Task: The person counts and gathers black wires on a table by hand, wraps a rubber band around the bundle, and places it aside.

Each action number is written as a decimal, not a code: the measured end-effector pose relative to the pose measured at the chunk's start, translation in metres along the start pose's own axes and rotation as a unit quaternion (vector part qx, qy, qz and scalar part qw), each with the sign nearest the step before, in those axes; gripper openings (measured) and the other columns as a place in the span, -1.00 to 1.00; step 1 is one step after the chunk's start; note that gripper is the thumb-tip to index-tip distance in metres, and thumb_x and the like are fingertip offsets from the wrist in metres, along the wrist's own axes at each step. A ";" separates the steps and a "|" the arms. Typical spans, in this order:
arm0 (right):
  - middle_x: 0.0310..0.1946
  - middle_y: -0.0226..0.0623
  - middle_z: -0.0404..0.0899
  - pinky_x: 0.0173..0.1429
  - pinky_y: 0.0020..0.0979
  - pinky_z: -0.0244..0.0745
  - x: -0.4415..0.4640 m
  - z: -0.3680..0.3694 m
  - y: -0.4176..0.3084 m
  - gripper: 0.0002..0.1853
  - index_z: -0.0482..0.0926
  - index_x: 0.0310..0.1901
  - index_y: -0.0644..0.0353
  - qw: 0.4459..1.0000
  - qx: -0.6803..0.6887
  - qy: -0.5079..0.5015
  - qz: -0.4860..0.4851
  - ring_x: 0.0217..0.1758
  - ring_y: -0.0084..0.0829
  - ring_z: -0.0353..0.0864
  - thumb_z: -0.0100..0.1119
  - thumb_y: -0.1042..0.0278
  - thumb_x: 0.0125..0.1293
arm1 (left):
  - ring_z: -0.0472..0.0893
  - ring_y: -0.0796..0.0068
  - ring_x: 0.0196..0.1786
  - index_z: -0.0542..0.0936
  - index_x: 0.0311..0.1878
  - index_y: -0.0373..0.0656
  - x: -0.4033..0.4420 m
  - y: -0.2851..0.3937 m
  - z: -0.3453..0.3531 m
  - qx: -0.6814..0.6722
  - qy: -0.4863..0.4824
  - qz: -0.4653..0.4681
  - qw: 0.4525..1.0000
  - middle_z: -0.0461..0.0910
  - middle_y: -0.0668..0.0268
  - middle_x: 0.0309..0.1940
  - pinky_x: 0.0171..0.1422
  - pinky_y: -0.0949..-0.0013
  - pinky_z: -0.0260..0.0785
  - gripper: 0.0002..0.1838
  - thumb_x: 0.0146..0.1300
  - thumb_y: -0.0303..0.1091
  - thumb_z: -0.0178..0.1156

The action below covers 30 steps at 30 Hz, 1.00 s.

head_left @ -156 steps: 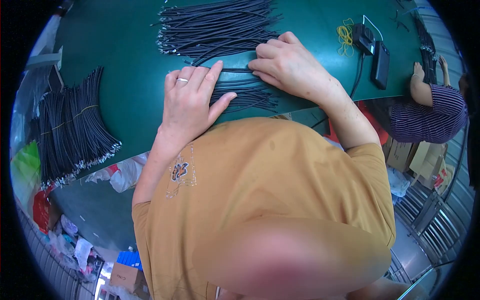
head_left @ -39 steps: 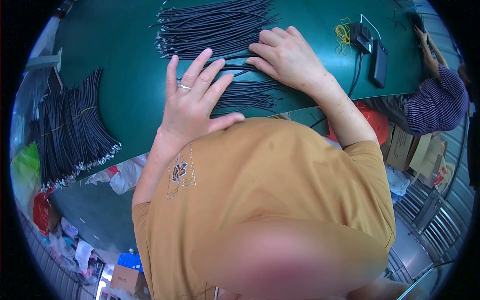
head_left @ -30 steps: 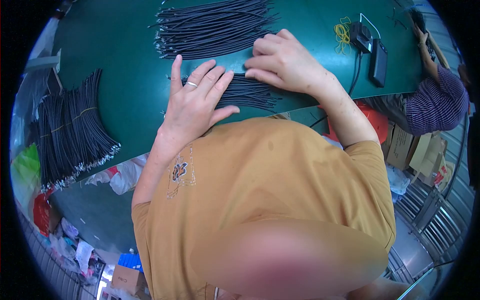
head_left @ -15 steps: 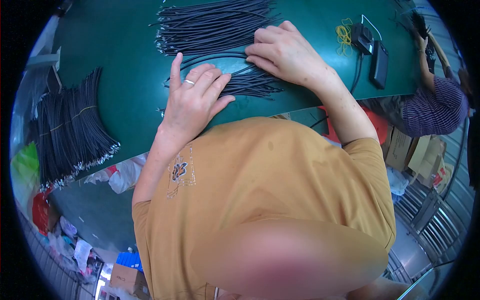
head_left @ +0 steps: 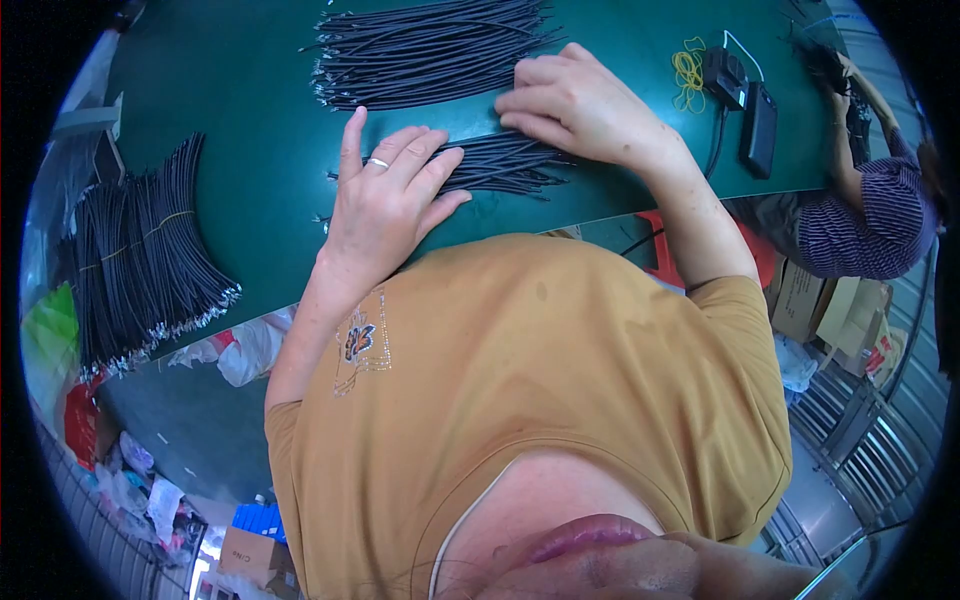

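A small pile of black cables (head_left: 500,165) lies near the front edge of the green table. My left hand (head_left: 392,190), with a ring on one finger, rests palm down across its left part, fingers stretched and little finger raised. At the pile's upper right side, my right hand (head_left: 570,105) has its fingers curled together. What lies between those fingertips is hidden. Just beyond both hands is a larger stack of black cables (head_left: 430,55), laid side by side with silvery ends at the left.
A tied bundle of black cables (head_left: 150,245) hangs partly over the left table edge. Yellow cord (head_left: 688,72), a black adapter (head_left: 724,76) and a black power bank (head_left: 758,130) lie at right. Beyond, a co-worker in a striped top (head_left: 865,220) handles dark strands.
The cables that arched between my hands no longer show there. My right hand has shifted slightly right. My left hand stays in place. The co-worker's arms have moved.
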State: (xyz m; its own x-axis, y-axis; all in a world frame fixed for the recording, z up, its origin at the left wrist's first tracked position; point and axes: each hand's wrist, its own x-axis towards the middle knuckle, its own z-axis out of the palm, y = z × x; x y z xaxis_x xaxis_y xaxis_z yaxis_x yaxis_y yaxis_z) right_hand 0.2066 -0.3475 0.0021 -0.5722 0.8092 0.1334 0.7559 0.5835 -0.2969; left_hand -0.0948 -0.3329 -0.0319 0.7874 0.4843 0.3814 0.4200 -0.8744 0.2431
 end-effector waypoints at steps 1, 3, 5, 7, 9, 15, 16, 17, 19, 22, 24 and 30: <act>-0.22 -0.41 0.59 0.17 -0.23 0.42 0.001 0.003 0.002 -0.82 0.82 0.04 0.02 1.000 -0.001 0.000 0.001 -0.04 -0.36 0.67 0.38 0.22 0.52 | 0.70 0.36 0.31 0.76 0.15 0.02 0.000 0.000 0.001 0.000 0.001 0.000 1.000 0.76 0.38 0.18 0.81 -0.35 0.00 -0.56 0.26 -0.06 0.58; -0.21 -0.43 0.63 0.14 -0.21 0.43 0.007 0.013 0.006 -0.83 0.83 0.01 -0.06 0.995 -0.072 0.066 0.037 -0.01 -0.35 0.73 0.36 0.16 0.52 | 0.70 0.36 0.29 0.76 0.15 0.01 0.000 0.000 0.001 0.001 0.003 0.001 1.000 0.76 0.37 0.16 0.81 -0.34 0.01 -0.56 0.26 -0.06 0.58; -0.20 -0.43 0.64 0.14 -0.21 0.43 0.010 0.019 0.007 -0.83 0.83 0.01 -0.07 0.992 -0.091 0.074 0.047 -0.01 -0.35 0.74 0.36 0.16 0.52 | 0.70 0.36 0.28 0.77 0.14 0.01 0.000 0.001 0.000 -0.007 0.007 0.000 1.000 0.76 0.38 0.15 0.81 -0.32 0.02 -0.55 0.25 -0.07 0.59; -0.20 -0.43 0.64 0.14 -0.21 0.43 0.012 0.021 0.007 -0.83 0.84 0.01 -0.08 0.989 -0.109 0.083 0.055 -0.02 -0.35 0.75 0.36 0.17 0.52 | 0.70 0.36 0.27 0.77 0.14 0.00 0.001 0.000 -0.001 -0.010 0.006 0.000 1.000 0.76 0.38 0.14 0.81 -0.31 0.03 -0.55 0.25 -0.07 0.59; -0.21 -0.44 0.63 0.14 -0.22 0.43 0.010 0.018 0.004 -0.84 0.83 0.00 -0.08 0.990 -0.110 0.076 0.048 -0.02 -0.36 0.74 0.38 0.18 0.51 | 0.70 0.36 0.27 0.77 0.14 0.00 0.001 0.000 -0.001 -0.012 0.006 -0.002 1.000 0.76 0.38 0.14 0.81 -0.31 0.03 -0.55 0.24 -0.07 0.59; -0.23 -0.45 0.58 0.13 -0.24 0.43 0.000 0.012 0.000 -0.84 0.83 -0.01 -0.08 0.994 -0.092 0.055 0.008 -0.05 -0.39 0.73 0.41 0.19 0.45 | 0.69 0.37 0.29 0.77 0.14 -0.01 0.001 0.000 -0.001 -0.013 0.001 -0.001 1.000 0.75 0.38 0.15 0.80 -0.31 0.04 -0.55 0.24 -0.07 0.60; -0.23 -0.45 0.58 0.13 -0.24 0.43 -0.001 0.012 0.000 -0.84 0.83 -0.01 -0.08 0.994 -0.092 0.055 0.009 -0.05 -0.39 0.73 0.41 0.19 0.45 | 0.68 0.36 0.32 0.77 0.14 -0.01 0.001 0.000 -0.001 -0.012 0.003 0.000 1.000 0.75 0.38 0.15 0.80 -0.31 0.04 -0.54 0.24 -0.06 0.60; -0.23 -0.46 0.57 0.12 -0.24 0.43 -0.001 0.013 0.001 -0.84 0.83 -0.01 -0.09 0.995 -0.085 0.058 0.017 -0.05 -0.40 0.73 0.42 0.19 0.44 | 0.66 0.35 0.34 0.78 0.15 -0.01 0.001 0.000 -0.001 -0.010 0.005 0.001 1.000 0.75 0.38 0.15 0.80 -0.32 0.04 -0.54 0.24 -0.06 0.59; -0.23 -0.46 0.57 0.12 -0.24 0.43 0.000 0.014 0.001 -0.83 0.82 -0.01 -0.09 0.995 -0.079 0.062 0.023 -0.05 -0.40 0.72 0.42 0.19 0.43 | 0.65 0.33 0.38 0.78 0.14 -0.02 0.001 0.000 -0.001 -0.008 0.003 0.002 1.000 0.75 0.38 0.17 0.80 -0.31 0.04 -0.54 0.25 -0.06 0.59; -0.22 -0.46 0.56 0.13 -0.24 0.43 0.000 0.012 -0.001 -0.84 0.82 -0.02 -0.10 0.995 -0.085 0.056 0.001 -0.03 -0.42 0.71 0.43 0.18 0.43 | 0.62 0.29 0.44 0.78 0.14 -0.02 0.000 0.001 -0.002 -0.007 0.004 0.001 1.000 0.75 0.35 0.21 0.81 -0.31 0.04 -0.55 0.25 -0.05 0.59; -0.20 -0.42 0.57 0.20 -0.26 0.44 -0.001 0.009 -0.003 -0.81 0.82 0.04 -0.04 0.997 -0.075 0.029 -0.004 -0.03 -0.40 0.69 0.44 0.22 0.45 | 0.61 0.27 0.47 0.78 0.13 -0.02 0.001 0.001 -0.002 -0.007 0.007 -0.001 1.000 0.75 0.34 0.23 0.81 -0.31 0.04 -0.55 0.26 -0.05 0.59; -0.20 -0.44 0.58 0.19 -0.26 0.44 -0.002 0.002 -0.005 -0.81 0.81 0.06 -0.05 0.999 -0.051 0.003 -0.016 -0.06 -0.38 0.68 0.41 0.22 0.49 | 0.62 0.26 0.46 0.78 0.15 -0.03 0.000 0.000 0.000 -0.015 0.007 0.002 1.000 0.76 0.29 0.23 0.81 -0.32 0.03 -0.55 0.26 -0.07 0.59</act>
State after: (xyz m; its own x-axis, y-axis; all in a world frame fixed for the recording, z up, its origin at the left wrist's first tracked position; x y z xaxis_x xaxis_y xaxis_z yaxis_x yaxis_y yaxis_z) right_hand 0.2037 -0.3520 0.0017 -0.5942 0.7908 0.1471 0.7666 0.6121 -0.1940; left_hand -0.0949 -0.3325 -0.0314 0.7826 0.4811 0.3949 0.4030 -0.8752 0.2676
